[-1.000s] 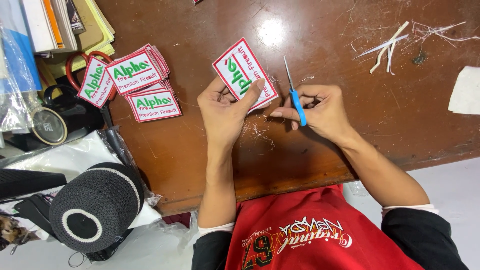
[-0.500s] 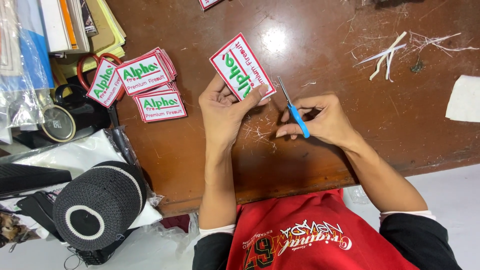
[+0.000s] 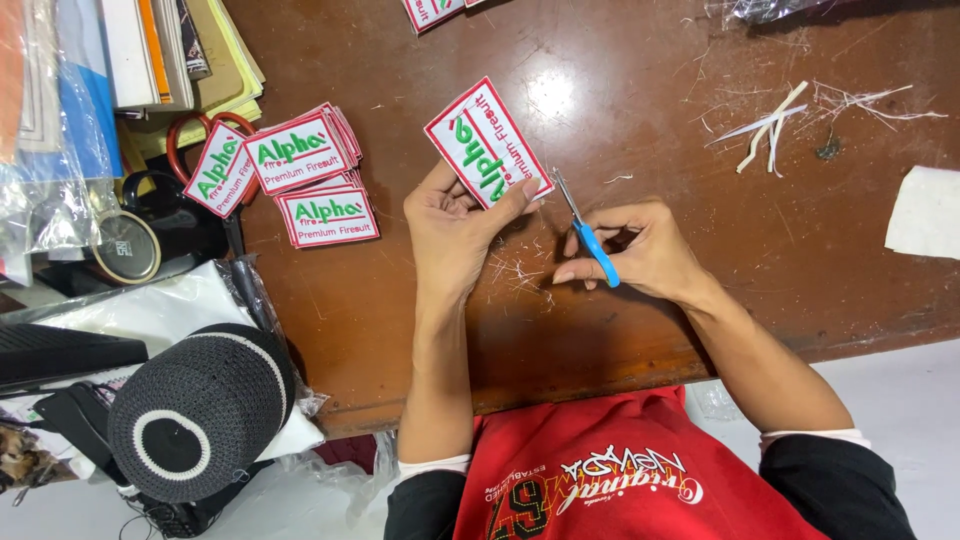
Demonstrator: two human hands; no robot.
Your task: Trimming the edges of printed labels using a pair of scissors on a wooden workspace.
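My left hand [image 3: 455, 235] pinches a white embroidered patch [image 3: 487, 142] with a red border and green lettering, held tilted above the brown table [image 3: 400, 300]. My right hand [image 3: 640, 250] grips small blue-handled thread snips [image 3: 590, 240], whose metal tip points at the patch's lower right corner. Loose thread trimmings [image 3: 515, 272] lie on the table between my hands.
A pile of similar patches [image 3: 300, 175] lies at the left beside red-handled scissors [image 3: 195, 135]. Books and plastic bags [image 3: 120, 60] stack at the far left. A black knitted cap [image 3: 195, 410] sits off the table's edge. White scraps [image 3: 770, 125] and a white cloth piece [image 3: 925, 210] lie right.
Both hands sit a little lower and further right in view. The snips' tip has come closer to the patch's corner.
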